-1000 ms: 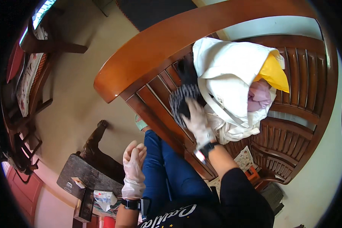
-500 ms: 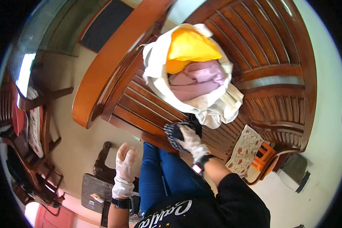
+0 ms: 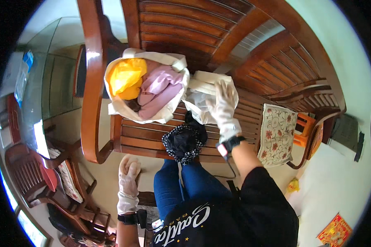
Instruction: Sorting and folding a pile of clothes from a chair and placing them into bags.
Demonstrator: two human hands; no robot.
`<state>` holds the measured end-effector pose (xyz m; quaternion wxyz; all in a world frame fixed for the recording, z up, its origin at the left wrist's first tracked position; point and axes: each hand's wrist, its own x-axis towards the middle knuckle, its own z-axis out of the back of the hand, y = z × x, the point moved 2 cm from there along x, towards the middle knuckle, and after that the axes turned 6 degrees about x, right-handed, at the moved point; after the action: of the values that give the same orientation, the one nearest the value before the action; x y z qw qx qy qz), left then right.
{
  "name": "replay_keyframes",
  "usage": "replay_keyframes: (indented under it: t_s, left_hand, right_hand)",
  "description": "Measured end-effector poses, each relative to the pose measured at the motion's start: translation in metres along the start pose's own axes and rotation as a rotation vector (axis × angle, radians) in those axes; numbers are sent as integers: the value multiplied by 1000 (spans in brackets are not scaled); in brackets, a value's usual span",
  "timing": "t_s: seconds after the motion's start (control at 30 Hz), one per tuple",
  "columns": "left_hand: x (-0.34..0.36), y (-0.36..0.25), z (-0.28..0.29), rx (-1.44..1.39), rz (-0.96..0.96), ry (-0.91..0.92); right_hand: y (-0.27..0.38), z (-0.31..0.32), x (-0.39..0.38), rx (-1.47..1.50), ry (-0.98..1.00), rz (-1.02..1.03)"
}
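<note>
My right hand [image 3: 224, 109], in a white glove, is spread over an off-white folded cloth bag [image 3: 205, 76] on the wooden bench; the fingers lie on or just above it, and contact cannot be told. My left hand [image 3: 129, 179], gloved too, hangs in front of the bench, its fingers loosely bent with nothing in them. A white fabric bag [image 3: 130, 113] stands with its mouth wide, holding yellow cloth [image 3: 127, 78] and mauve cloth [image 3: 163, 88]. Close to my knees, a bunched black cloth with white dots [image 3: 181, 140] lies at the bench's front edge.
The bench's curved wooden armrest [image 3: 90, 123] rises left of the bag. To the right are a floral cushion [image 3: 276, 133] and an orange stool [image 3: 303, 129]. Wooden chairs [image 3: 27, 173] and a glass panel [image 3: 41, 90] stand at the left.
My right hand has let go of the dotted black cloth and moved up and right to the off-white cloth bag. The view has turned, shifting the bench and the full bag leftward.
</note>
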<state>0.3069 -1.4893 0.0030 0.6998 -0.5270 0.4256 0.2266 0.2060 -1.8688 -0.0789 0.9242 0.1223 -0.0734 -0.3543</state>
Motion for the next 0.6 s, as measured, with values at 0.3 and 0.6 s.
replay_keyframes:
  t_s: [0.3,0.6]
  left_hand:
    - [19,8,-34,202,-45,108]
    - [41,20,-36,395,49,186]
  right_hand:
    - [-16,-87,-5,104,875,-304]
    - [-61,-156,-62,-239,303,-100]
